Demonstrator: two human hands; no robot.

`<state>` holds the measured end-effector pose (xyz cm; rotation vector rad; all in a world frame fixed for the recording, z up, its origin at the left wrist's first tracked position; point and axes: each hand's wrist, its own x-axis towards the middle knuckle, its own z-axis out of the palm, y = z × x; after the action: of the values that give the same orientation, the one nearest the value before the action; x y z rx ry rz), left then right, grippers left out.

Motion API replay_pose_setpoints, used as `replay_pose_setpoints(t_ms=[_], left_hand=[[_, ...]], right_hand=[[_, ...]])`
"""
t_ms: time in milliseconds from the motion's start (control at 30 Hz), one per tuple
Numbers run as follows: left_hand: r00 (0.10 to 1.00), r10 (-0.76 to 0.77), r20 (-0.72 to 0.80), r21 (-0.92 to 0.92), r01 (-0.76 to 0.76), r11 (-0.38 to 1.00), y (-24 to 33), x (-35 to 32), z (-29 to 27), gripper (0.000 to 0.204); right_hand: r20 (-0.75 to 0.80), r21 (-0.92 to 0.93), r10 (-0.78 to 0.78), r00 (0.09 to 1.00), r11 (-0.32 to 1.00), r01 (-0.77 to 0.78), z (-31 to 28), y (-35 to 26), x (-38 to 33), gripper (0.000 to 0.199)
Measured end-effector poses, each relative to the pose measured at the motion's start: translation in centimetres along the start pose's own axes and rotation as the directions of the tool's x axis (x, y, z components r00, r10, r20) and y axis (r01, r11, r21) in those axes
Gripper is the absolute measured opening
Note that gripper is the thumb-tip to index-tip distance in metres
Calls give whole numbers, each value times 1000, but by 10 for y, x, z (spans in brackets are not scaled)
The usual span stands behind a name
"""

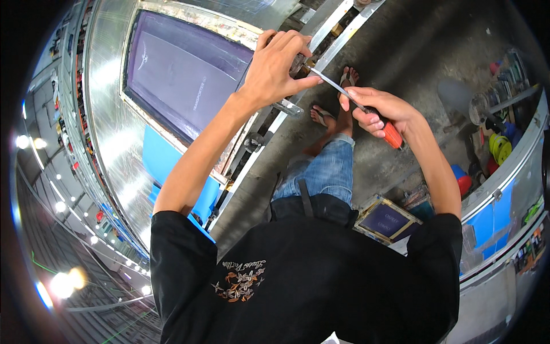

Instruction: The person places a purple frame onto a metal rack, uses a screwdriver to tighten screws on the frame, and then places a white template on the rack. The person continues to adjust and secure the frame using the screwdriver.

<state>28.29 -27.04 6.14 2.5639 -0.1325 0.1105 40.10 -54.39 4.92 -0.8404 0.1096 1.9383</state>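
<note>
My right hand (382, 110) is closed around a screwdriver (392, 135) with a red and black handle, its thumb and fingers reaching onto the steel shaft. The shaft slants up and left, and its tip reaches a dark metal fitting (297, 64) beside the pale rail. Over that fitting curls my left hand (276, 67), thumb stretched toward the screwdriver's tip; the palm hides most of what it grips. A printing screen (172, 74) with purple mesh and a worn, stained frame lies just left of it. A short metal bar (288, 108) sticks out below my left hand.
The long table (106, 74) under the screen has a shiny surface and a pale metal rail (338, 34) along its edge. Blue panels (160, 155) show below the screen. At right, a smaller framed screen (389, 219), tubs and bottles stand near another curved table. My sandalled feet are on the concrete floor.
</note>
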Motion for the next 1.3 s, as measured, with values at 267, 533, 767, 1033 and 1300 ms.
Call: replay_pose_setpoints(t_ms=[267, 533, 767, 1033, 1300], left_hand=[[999, 43, 22, 4, -43, 999, -1, -3, -3, 36], [999, 53, -9, -2, -53, 999, -6, -3, 1, 35], [999, 36, 8, 37, -37, 999, -1, -2, 1, 44], [998, 55, -9, 17, -54, 998, -2, 2, 0, 42], [1000, 18, 22, -11, -17, 1000, -4, -3, -1, 36]], right_hand=[[-102, -523, -213, 972, 842, 130, 17, -5, -8, 37], [-49, -917, -913, 405, -120, -380, 42, 43, 18, 13], [-110, -989, -819, 563, 146, 20, 27, 33, 24, 34], [159, -55, 51, 986, 998, -43, -20, -8, 20, 46], [-93, -990, -754, 650, 142, 22, 31, 17, -16, 34]])
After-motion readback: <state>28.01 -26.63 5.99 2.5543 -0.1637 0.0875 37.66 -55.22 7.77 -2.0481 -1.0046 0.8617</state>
